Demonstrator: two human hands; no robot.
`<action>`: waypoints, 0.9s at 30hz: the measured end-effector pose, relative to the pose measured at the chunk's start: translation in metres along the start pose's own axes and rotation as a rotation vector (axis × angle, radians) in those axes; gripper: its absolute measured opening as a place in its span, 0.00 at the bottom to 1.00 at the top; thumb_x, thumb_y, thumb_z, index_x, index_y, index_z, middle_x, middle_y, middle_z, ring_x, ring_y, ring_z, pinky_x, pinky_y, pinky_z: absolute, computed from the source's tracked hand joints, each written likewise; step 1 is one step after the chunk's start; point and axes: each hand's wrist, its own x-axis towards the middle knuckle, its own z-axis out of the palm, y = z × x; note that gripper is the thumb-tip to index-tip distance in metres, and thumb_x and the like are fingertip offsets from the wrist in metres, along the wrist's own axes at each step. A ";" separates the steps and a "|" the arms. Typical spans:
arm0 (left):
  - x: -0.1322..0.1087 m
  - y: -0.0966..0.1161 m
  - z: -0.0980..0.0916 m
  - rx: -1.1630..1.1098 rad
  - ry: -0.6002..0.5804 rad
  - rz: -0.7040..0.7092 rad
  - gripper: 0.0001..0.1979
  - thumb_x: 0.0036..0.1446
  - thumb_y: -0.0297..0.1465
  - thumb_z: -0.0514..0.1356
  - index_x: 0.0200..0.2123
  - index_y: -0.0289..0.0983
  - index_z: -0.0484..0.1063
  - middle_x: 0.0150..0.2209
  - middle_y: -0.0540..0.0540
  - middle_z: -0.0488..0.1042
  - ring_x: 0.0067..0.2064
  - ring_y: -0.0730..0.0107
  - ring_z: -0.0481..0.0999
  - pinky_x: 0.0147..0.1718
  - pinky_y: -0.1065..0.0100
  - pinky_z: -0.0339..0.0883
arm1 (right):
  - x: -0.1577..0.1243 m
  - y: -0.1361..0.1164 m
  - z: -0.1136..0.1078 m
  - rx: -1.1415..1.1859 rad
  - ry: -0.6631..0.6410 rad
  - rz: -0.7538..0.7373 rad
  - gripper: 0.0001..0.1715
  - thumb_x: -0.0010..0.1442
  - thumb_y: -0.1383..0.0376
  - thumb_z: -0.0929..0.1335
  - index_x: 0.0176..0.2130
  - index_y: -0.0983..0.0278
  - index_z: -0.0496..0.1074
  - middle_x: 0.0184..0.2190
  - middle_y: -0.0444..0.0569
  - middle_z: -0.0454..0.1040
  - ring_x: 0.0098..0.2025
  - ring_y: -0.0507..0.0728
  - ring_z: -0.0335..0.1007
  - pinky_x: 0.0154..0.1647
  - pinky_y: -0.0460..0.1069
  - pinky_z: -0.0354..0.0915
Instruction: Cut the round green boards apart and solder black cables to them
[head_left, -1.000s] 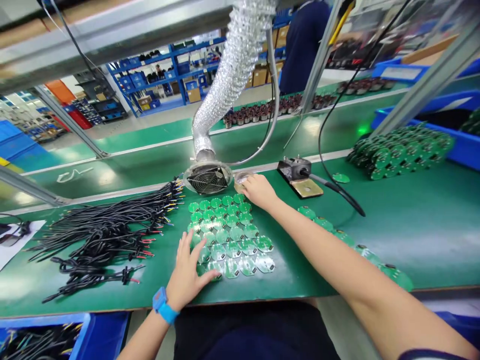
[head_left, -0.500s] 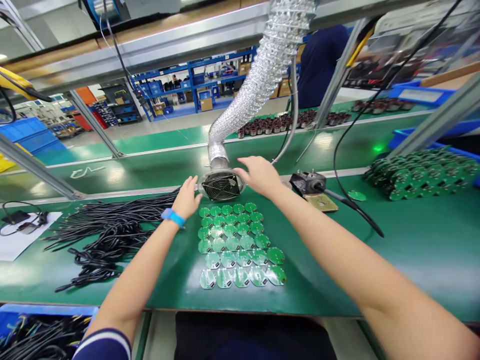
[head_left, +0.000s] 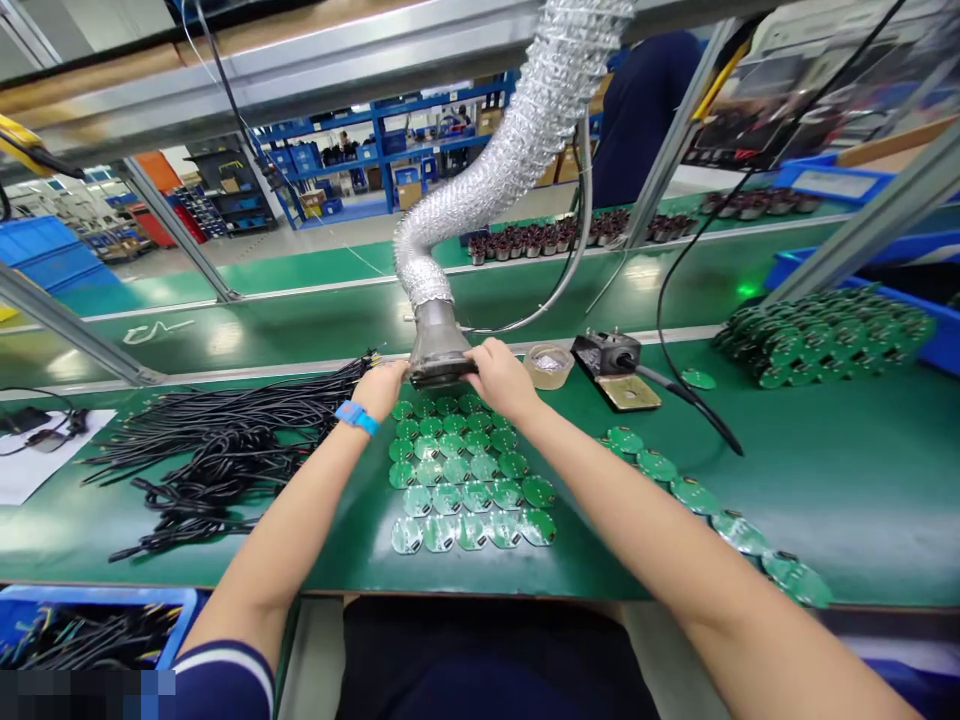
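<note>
"What are we holding?"

"The hood [head_left: 441, 350], just above the centre of the frame. Our left hand [head_left: 381, 388] grasps one side of its rim and our right hand [head_left: 501, 380] the other, the fingers of both closed on it."

"Why from both sides?"

"It hangs on a bendy duct [head_left: 487, 180], so we'd guess a single hold would let it twist. Its mouth faces down by the far row of boards [head_left: 472, 497]; whether the rim rests on anything, we cannot tell."

"And the boards?"

"Flat in close rows in mid-frame, probably so we can reach each in turn. The cables [head_left: 202, 440] lie heaped at the left, perhaps to stay off them."

"Where are our edges?"

"The front edge of the worktop [head_left: 847, 460] crosses the lower frame, with a green strip between it and the nearest row. At the lower right, a slanting row [head_left: 694, 495] runs almost to that edge, beside our right forearm."

"And room for moving?"

"Tight at the left, where the cables come close to our wrist. On the other side the tub [head_left: 549, 368] sits near our right hand, with the stand [head_left: 619, 365] just beyond; a careless sweep could knock the tub."
</note>
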 end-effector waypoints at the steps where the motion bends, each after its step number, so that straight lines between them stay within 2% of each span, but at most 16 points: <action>1: 0.004 -0.003 0.000 -0.005 0.004 -0.014 0.14 0.57 0.22 0.51 0.43 0.33 0.72 0.40 0.39 0.76 0.43 0.62 0.76 0.44 0.64 0.68 | 0.005 -0.001 0.001 0.035 0.002 0.006 0.09 0.55 0.70 0.65 0.39 0.67 0.67 0.38 0.57 0.65 0.43 0.63 0.59 0.44 0.56 0.61; 6: 0.016 -0.015 -0.003 -0.061 0.012 -0.024 0.12 0.55 0.23 0.54 0.41 0.36 0.74 0.39 0.42 0.78 0.43 0.62 0.76 0.45 0.65 0.67 | 0.016 -0.006 0.001 0.262 0.041 0.079 0.12 0.50 0.73 0.69 0.37 0.64 0.68 0.38 0.54 0.67 0.46 0.63 0.60 0.49 0.57 0.59; 9: 0.012 -0.014 -0.004 -0.112 0.035 -0.016 0.12 0.55 0.25 0.55 0.41 0.36 0.75 0.40 0.43 0.78 0.43 0.62 0.76 0.46 0.65 0.67 | -0.002 -0.007 0.005 0.427 0.123 0.199 0.16 0.51 0.68 0.69 0.42 0.63 0.67 0.44 0.53 0.67 0.50 0.60 0.61 0.52 0.56 0.59; 11: 0.008 -0.014 -0.003 -0.148 0.052 -0.004 0.12 0.57 0.27 0.54 0.43 0.36 0.74 0.42 0.44 0.77 0.44 0.63 0.76 0.47 0.65 0.67 | -0.021 0.000 0.007 0.542 0.188 0.345 0.18 0.53 0.62 0.69 0.45 0.63 0.65 0.45 0.53 0.68 0.47 0.58 0.64 0.47 0.54 0.64; 13: 0.005 -0.015 0.001 -0.194 0.076 0.012 0.14 0.59 0.31 0.52 0.46 0.36 0.72 0.46 0.45 0.75 0.47 0.65 0.74 0.49 0.65 0.66 | -0.042 0.018 0.007 0.652 0.241 0.534 0.17 0.56 0.59 0.67 0.44 0.64 0.65 0.38 0.51 0.71 0.37 0.55 0.69 0.36 0.51 0.68; 15: 0.003 -0.018 0.006 -0.256 0.119 0.017 0.16 0.60 0.33 0.50 0.47 0.36 0.72 0.48 0.46 0.74 0.50 0.65 0.72 0.52 0.64 0.65 | -0.062 0.045 0.000 0.743 0.286 0.726 0.13 0.60 0.59 0.64 0.40 0.66 0.65 0.29 0.46 0.70 0.27 0.50 0.67 0.26 0.47 0.67; 19: 0.002 -0.023 0.015 -0.329 0.199 0.014 0.16 0.60 0.34 0.50 0.43 0.35 0.74 0.45 0.46 0.75 0.49 0.65 0.73 0.52 0.63 0.64 | -0.085 0.106 -0.023 0.827 0.424 1.005 0.13 0.63 0.59 0.62 0.37 0.68 0.67 0.24 0.40 0.66 0.21 0.45 0.61 0.22 0.43 0.63; 23: 0.002 -0.023 0.018 -0.334 0.240 -0.007 0.16 0.60 0.35 0.50 0.42 0.36 0.75 0.44 0.47 0.76 0.48 0.66 0.74 0.51 0.64 0.65 | -0.086 0.140 -0.034 0.820 0.559 1.118 0.11 0.61 0.64 0.64 0.43 0.68 0.65 0.23 0.39 0.66 0.18 0.45 0.60 0.17 0.41 0.58; 27: 0.001 -0.020 0.021 -0.338 0.270 -0.047 0.15 0.60 0.34 0.50 0.41 0.36 0.75 0.44 0.48 0.76 0.48 0.66 0.74 0.50 0.65 0.66 | -0.084 0.144 -0.037 0.758 0.640 1.077 0.12 0.57 0.67 0.66 0.43 0.66 0.65 0.17 0.39 0.67 0.13 0.48 0.57 0.14 0.43 0.52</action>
